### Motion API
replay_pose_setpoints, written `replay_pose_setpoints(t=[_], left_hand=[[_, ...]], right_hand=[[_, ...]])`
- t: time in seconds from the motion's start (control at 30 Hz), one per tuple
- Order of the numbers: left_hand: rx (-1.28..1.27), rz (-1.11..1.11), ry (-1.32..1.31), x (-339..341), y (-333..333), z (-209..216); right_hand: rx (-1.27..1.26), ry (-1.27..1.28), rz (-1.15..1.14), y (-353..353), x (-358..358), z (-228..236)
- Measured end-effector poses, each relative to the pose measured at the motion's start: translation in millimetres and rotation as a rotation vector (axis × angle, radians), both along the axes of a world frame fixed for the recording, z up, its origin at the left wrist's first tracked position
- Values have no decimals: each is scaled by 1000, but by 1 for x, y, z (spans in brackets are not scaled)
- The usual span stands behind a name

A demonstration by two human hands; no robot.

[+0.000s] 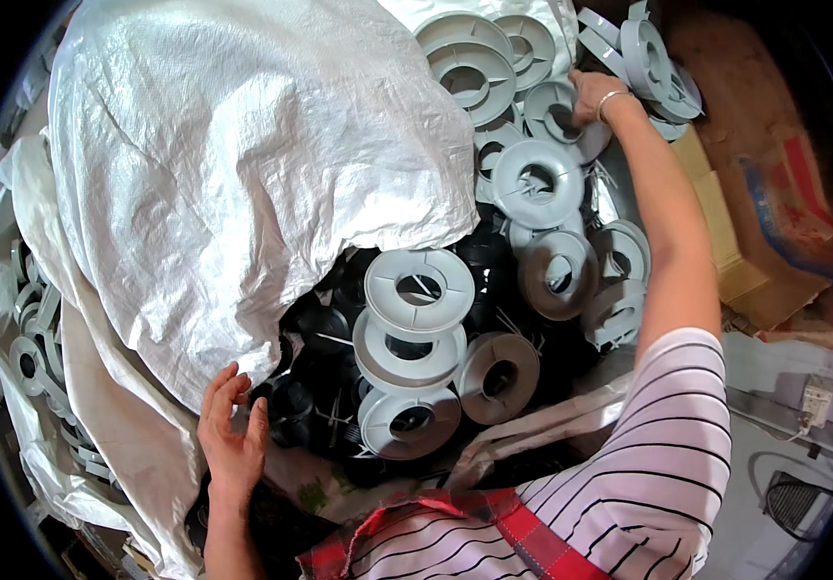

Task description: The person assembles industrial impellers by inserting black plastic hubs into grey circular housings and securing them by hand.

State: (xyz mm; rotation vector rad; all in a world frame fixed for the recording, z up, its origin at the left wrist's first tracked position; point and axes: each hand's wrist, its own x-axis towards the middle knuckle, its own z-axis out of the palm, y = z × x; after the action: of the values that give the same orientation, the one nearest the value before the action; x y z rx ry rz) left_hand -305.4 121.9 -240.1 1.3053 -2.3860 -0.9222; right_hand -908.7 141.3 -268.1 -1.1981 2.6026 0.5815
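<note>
My left hand [233, 430] is raised at the lower left, thumb and fingers apart, with nothing in it. Its fingertips are close to the hanging lower edge of a big white woven sack [272, 145]. Far off at the upper right, my right hand [592, 95] has its fingers closed beside the pile of grey plastic flanged rings. What it grips is hidden, though the sack's edge and a grey ring [552, 111] are right by it. Between my hands, several more grey rings [419, 290] lie flat or tilted over black round plastic parts [325, 329].
More grey parts [30, 362] show inside another white sack [107, 387] at the left. Grey rings [646, 60] stand in a stack at the far right, beside an opened cardboard box [706, 213]. A black wire-mesh item [795, 505] is at the lower right.
</note>
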Motion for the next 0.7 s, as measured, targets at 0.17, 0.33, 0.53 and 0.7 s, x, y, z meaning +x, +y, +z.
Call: replay_pose_setpoints(t=[0.17,0.33,0.53,0.7], left_hand=[[45,-41,84,-8,3,13],[24,-14,168,9,7,17],[-5,-101,168,-8,15,27],[16,-128,138,-9,15,21]], right_hand=[[-424,-212,32,92,-19,-30],[-396,-326,-58,145,134,-29],[-224,-958,18,206,191,70],[-628,-649,1,76,80,9]])
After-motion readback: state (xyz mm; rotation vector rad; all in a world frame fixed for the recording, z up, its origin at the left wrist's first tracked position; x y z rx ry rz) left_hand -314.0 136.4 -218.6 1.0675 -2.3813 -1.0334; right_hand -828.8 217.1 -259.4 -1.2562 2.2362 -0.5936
